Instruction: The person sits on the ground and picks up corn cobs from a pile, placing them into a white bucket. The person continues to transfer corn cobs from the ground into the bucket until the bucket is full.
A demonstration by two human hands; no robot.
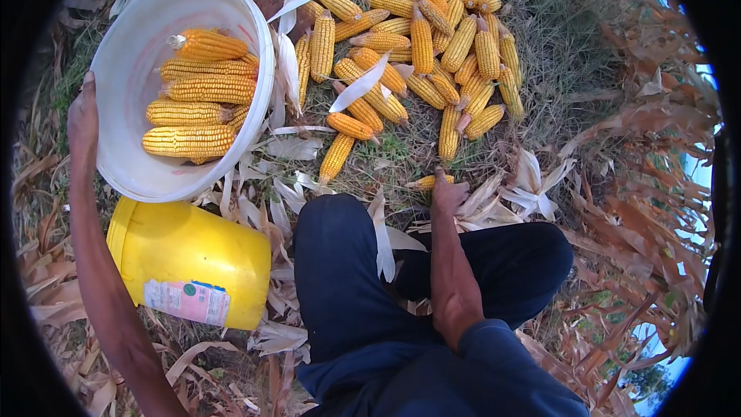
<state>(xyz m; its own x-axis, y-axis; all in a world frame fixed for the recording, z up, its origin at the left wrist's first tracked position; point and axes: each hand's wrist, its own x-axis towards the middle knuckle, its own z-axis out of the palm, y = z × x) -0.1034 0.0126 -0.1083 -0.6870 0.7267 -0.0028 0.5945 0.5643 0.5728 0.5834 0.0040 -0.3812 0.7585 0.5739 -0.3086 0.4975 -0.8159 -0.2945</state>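
Note:
A white plastic tub (pixel 124 78) with several husked yellow corn cobs (pixel 211 88) inside tilts at the upper left. My left hand (pixel 84 109) grips its left side, with a fingertip showing at the rim and the other fingers hidden. In front of my knees, my right hand (pixel 448 191) is on a small corn cob (pixel 427 182) lying on the grass. Its fingers are partly hidden, so how firmly they hold the cob is unclear. Beyond it, many husked cobs (pixel 422 40) lie in a loose heap, a few with strips of pale husk across them.
A yellow plastic bucket (pixel 202 255) with a label lies on its side below the tub. Dry husks (pixel 529 188) are scattered around my legs (pixel 336 266). Dry corn plants (pixel 654 185) stand along the right side.

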